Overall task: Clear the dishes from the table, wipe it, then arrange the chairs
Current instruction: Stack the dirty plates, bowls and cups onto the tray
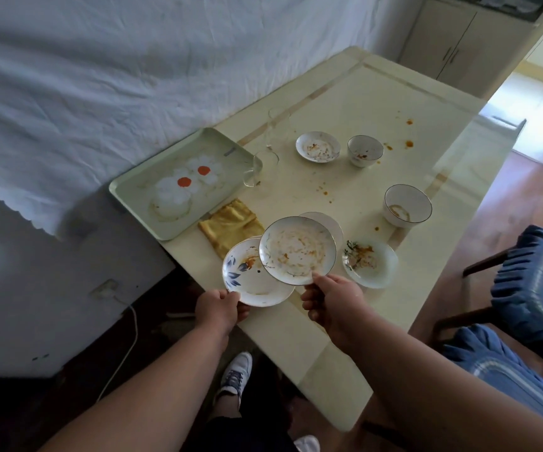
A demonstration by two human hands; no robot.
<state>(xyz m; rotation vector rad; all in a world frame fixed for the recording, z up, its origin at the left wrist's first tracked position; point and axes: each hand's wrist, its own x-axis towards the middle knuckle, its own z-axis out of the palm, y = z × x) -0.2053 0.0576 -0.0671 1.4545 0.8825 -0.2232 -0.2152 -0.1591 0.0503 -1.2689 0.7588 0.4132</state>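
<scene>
Left hand [219, 308] pinches the near rim of a white blue-flowered plate [250, 275]; right hand [332, 300] grips a gold-rimmed smeared white plate [297, 249] overlapping it, likely to stack both. Left of them, the pale green flower-print tray [133, 194] waits empty. Right of the plates, dirty bowls and saucers sit on the cream table [377, 102].
</scene>
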